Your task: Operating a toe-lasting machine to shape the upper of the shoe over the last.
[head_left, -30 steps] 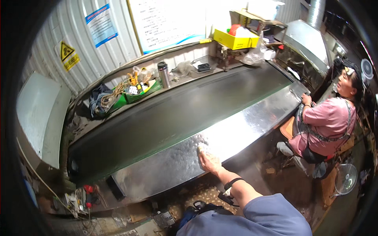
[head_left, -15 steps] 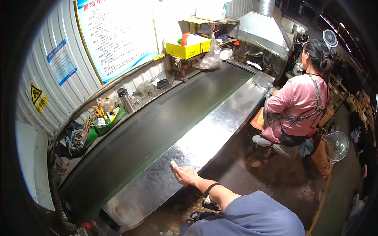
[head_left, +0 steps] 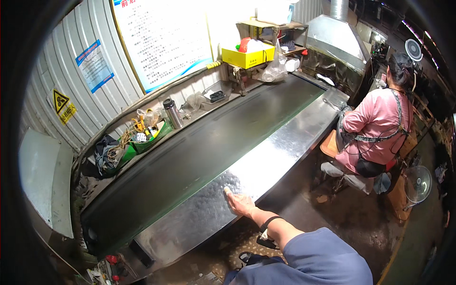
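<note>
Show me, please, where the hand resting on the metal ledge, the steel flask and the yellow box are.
hand [head_left: 240,204], head view, back of the hand.
steel flask [head_left: 173,114], head view, middle of its body.
yellow box [head_left: 247,57], head view, its front side.

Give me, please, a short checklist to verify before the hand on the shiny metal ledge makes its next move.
1. Left hand flat on the shiny steel ledge, holding nothing: ok.
2. Long black conveyor belt bare beside the hand: ok.
3. Belt running or stopped: cannot tell.
4. Seated person in pink shirt well apart from the hand: ok.
5. Right hand out of view: cannot tell.
</note>
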The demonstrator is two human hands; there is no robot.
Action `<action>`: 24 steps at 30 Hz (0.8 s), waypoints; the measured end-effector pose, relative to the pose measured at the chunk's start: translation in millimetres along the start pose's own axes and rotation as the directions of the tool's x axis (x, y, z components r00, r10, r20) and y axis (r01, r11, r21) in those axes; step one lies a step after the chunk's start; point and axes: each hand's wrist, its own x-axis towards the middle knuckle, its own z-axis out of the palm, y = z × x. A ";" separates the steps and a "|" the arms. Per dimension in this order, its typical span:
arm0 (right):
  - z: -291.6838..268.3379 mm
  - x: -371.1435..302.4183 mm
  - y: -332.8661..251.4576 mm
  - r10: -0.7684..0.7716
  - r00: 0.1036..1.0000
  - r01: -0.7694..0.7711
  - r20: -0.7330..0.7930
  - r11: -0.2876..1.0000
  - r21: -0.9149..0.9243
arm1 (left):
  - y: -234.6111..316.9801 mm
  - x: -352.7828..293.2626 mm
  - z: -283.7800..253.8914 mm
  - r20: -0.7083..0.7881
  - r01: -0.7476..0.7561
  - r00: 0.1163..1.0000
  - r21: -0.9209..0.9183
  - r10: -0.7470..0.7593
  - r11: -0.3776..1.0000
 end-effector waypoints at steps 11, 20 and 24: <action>3.2 -4.5 -0.3 0.024 0.997 -0.017 -0.078 0.996 0.087 | -22.1 4.5 -32.6 0.028 -0.005 1.000 -0.033 0.006 0.999; -2.8 0.5 -34.6 0.218 0.961 -0.188 -0.172 0.966 0.177 | -12.9 -16.9 -78.6 0.159 0.273 0.961 -0.373 -0.228 0.887; -9.6 -35.5 -146.7 -0.028 0.983 -0.095 0.181 0.770 0.631 | 0.7 -44.5 -129.8 0.331 0.490 0.871 -0.596 -0.362 0.636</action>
